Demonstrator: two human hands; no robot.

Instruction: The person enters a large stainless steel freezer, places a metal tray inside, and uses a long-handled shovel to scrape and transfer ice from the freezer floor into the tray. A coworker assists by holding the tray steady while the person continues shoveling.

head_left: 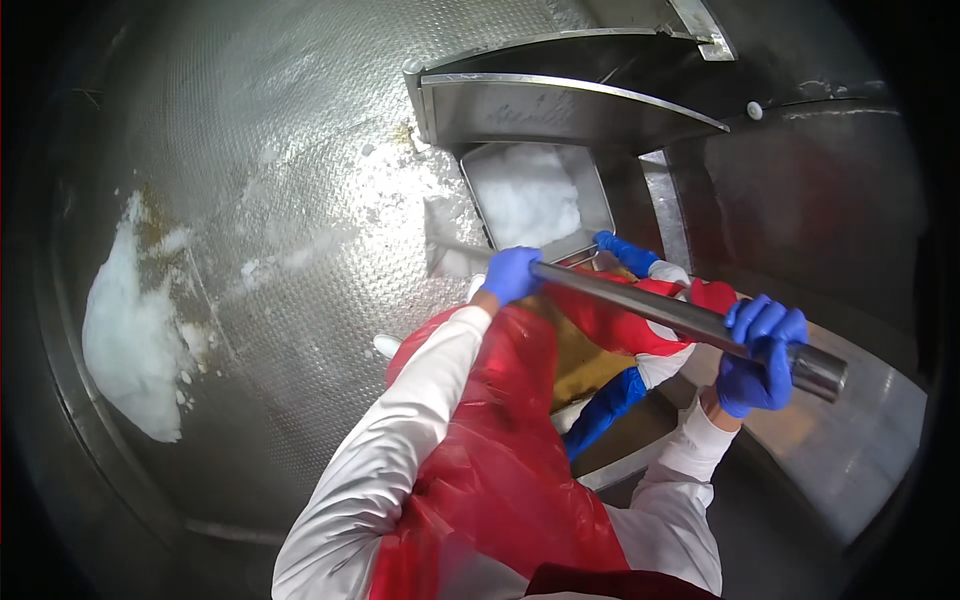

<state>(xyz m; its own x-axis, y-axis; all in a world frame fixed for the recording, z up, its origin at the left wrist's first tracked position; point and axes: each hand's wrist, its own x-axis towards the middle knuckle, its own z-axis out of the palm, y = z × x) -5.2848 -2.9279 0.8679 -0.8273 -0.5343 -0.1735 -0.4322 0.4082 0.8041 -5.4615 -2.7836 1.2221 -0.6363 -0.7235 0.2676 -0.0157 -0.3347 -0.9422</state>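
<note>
A long metal shovel (640, 303) slants across in front of me, its thick round shaft rising toward the right. My left hand (512, 275), in a blue glove, is closed round the lower shaft near the blade. Higher up, close to the shaft's end, my gloved right hand (762, 358) wraps around it. The blade is low over the textured floor, left of a metal bin (603, 190); whether it touches the floor I cannot tell. White, snow-like ice (528, 195) lies in the bin. A co-worker's blue-gloved hand (628, 254) is at the bin's near corner.
A heap of white ice (135, 330) lies on the metal floor (290, 230) at left, with scattered bits around. Curved metal panels (560, 108) stand behind the bin. The co-worker in a red apron (605, 318) bends close on my right, beneath the shaft.
</note>
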